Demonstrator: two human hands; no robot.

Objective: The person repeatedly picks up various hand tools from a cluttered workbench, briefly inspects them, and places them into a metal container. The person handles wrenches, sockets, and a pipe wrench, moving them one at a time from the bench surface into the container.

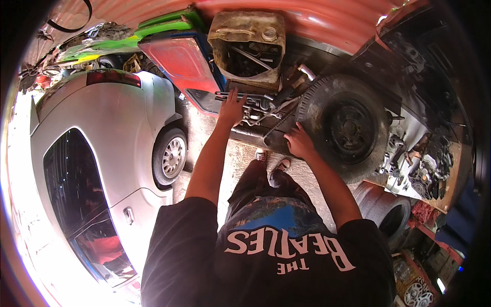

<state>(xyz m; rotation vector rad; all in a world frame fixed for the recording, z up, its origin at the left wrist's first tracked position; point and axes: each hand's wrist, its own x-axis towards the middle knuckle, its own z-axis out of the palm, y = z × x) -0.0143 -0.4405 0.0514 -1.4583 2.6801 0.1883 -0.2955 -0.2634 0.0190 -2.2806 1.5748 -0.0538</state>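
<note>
My left hand [232, 110] is over the left end of a heap of metal hand tools [258, 110] on a dark workbench [245, 135]. Its fingers stretch forward beside a long wrench-like tool [220, 95], and I cannot tell whether they touch it. At the bench's front edge, my right hand [300, 142] has its fingers apart and holds nothing. It is next to the black tyre on a dark steel wheel [312, 110], which lies flat on the bench. Behind the tools stands a grimy cut-open jerrycan [220, 61] with metal pieces inside.
A silver car [117, 174] is close on my left, its wheel [171, 156] towards me. A red panel [179, 59] leans beside the jerrycan. To the right, metal parts [427, 171] crowd a board, with more tyres [381, 204] beneath. Red corrugated sheeting [327, 20] stands behind.
</note>
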